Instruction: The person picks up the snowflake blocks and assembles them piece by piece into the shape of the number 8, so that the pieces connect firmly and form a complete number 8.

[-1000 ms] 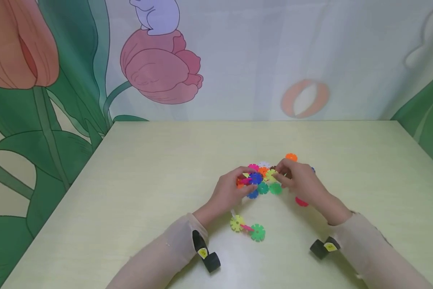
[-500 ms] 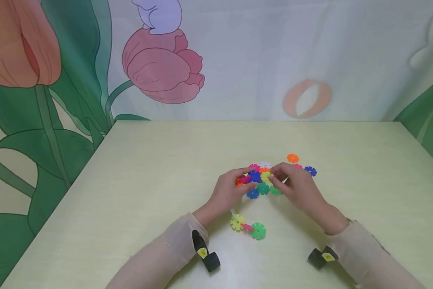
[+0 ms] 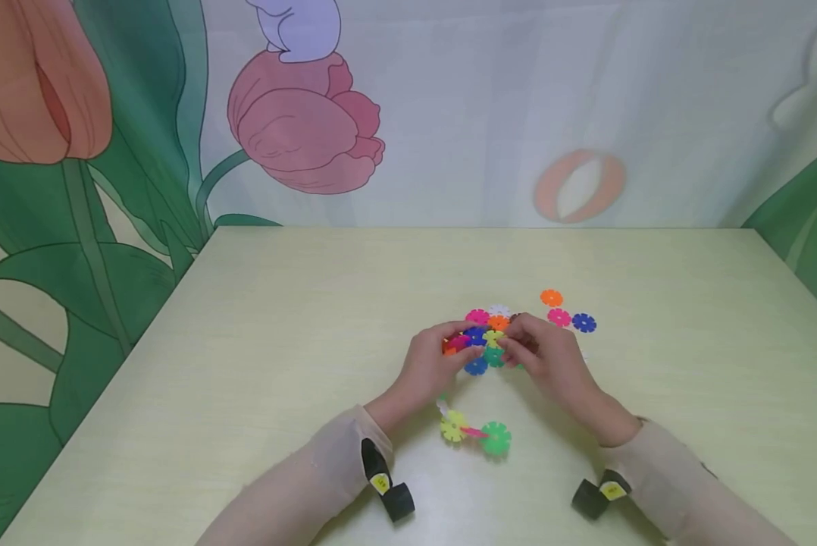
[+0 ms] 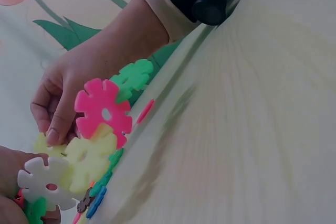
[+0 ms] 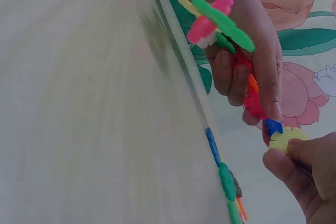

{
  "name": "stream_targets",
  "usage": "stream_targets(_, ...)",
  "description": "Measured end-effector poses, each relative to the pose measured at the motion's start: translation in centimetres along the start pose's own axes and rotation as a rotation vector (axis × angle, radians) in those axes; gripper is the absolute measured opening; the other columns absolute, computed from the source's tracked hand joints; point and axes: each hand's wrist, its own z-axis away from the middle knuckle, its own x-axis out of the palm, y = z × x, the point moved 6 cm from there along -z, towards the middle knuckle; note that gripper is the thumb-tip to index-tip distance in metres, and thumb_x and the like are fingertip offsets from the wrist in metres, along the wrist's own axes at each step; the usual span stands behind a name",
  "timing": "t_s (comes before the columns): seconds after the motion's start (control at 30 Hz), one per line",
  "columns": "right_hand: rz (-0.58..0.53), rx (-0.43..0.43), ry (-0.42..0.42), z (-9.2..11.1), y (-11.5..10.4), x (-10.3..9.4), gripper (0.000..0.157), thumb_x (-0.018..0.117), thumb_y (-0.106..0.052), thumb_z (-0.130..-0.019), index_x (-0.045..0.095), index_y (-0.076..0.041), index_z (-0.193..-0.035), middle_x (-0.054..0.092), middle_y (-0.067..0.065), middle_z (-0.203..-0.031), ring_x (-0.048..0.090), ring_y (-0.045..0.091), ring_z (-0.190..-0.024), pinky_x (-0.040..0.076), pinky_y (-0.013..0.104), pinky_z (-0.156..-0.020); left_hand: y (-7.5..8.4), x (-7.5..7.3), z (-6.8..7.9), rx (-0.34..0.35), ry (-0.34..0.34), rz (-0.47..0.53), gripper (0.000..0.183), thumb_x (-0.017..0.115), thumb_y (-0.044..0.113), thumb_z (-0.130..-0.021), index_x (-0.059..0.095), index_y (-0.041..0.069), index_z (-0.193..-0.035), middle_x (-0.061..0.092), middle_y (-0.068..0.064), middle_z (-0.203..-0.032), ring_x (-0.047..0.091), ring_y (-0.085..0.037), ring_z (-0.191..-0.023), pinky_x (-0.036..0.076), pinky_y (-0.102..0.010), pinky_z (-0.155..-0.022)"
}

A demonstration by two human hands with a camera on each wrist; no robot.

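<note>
My left hand (image 3: pixel 427 360) grips a chain of notched plastic snowflake discs. At its far end a blue disc (image 5: pixel 273 126) pokes out by the fingertips, beside red and orange ones. The chain's other end hangs below the palm, with a yellow disc (image 3: pixel 453 426), a pink one (image 4: pixel 102 106) and a green one (image 3: pixel 496 439). Between thumb and forefinger, my right hand (image 3: pixel 552 353) pinches another yellow snowflake disc (image 5: pixel 287 137). Its edge meets the blue disc's edge. Part of the chain is hidden inside the left hand.
Loose discs lie flat on the pale table (image 3: pixel 299 318) just beyond and below the hands, among them a blue one (image 3: pixel 476 366) and a white one (image 3: pixel 499 311). To the right are an orange (image 3: pixel 552 297), a pink (image 3: pixel 558 318) and a dark blue disc (image 3: pixel 583 322). A printed curtain (image 3: pixel 449 114) hangs behind.
My right hand has moved left with the yellow disc, up to the blue disc, uncovering loose discs at the right. The hanging chain end has swung slightly right; the left hand has barely moved.
</note>
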Motion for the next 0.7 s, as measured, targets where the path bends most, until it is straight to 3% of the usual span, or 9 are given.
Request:
stream_targets(0.23, -0.113, 0.023, 0.002, -0.1, 0.6, 0.4, 0.009, 0.066, 0.001, -0.086, 0.059, -0.001, -0.091, 0.070, 0.011, -0.077, 0.065, 0.004, -0.065, 0.054, 0.016, -0.065, -0.1, 0.0, 0.1, -0.012, 0.021, 0.051, 0.041, 0.069, 0.023, -0.089, 0.062, 0.015, -0.128, 0.060, -0.007, -0.135, 0.051, -0.026, -0.130, 0.042, -0.043, -0.108)
stream_targets(0.5, -0.150, -0.005, -0.016, -0.1, 0.5, 0.3, 0.008, 0.066, 0.002, -0.086, 0.060, -0.002, -0.089, 0.069, 0.011, -0.078, 0.066, 0.006, -0.065, 0.055, 0.017, -0.066, 0.4, -0.1, 0.3, 0.027, 0.023, 0.040, 0.040, 0.070, 0.022, -0.088, 0.063, 0.014, -0.127, 0.062, -0.007, -0.131, 0.054, -0.025, -0.126, 0.045, -0.041, -0.104)
stream_targets(0.6, -0.141, -0.008, -0.018, -0.2, 0.5, 0.2, 0.008, 0.066, 0.001, -0.086, 0.060, -0.002, -0.089, 0.069, 0.010, -0.078, 0.066, 0.007, -0.066, 0.055, 0.017, -0.066, 0.8, -0.1, 0.3, 0.056, 0.033, 0.016, 0.041, 0.070, 0.022, -0.088, 0.062, 0.013, -0.127, 0.065, -0.008, -0.121, 0.061, -0.024, -0.107, 0.052, -0.033, -0.088)
stream_targets(0.7, -0.120, 0.017, -0.024, -0.3, 0.7, -0.1, 0.008, 0.066, 0.000, -0.087, 0.061, -0.002, -0.093, 0.070, 0.010, -0.081, 0.067, 0.008, -0.067, 0.056, 0.021, -0.066, 0.9, -0.1, 0.2, 0.069, 0.033, 0.008, 0.042, 0.071, 0.024, -0.088, 0.060, 0.013, -0.127, 0.065, -0.009, -0.110, 0.056, -0.019, -0.086, 0.048, -0.022, -0.067)
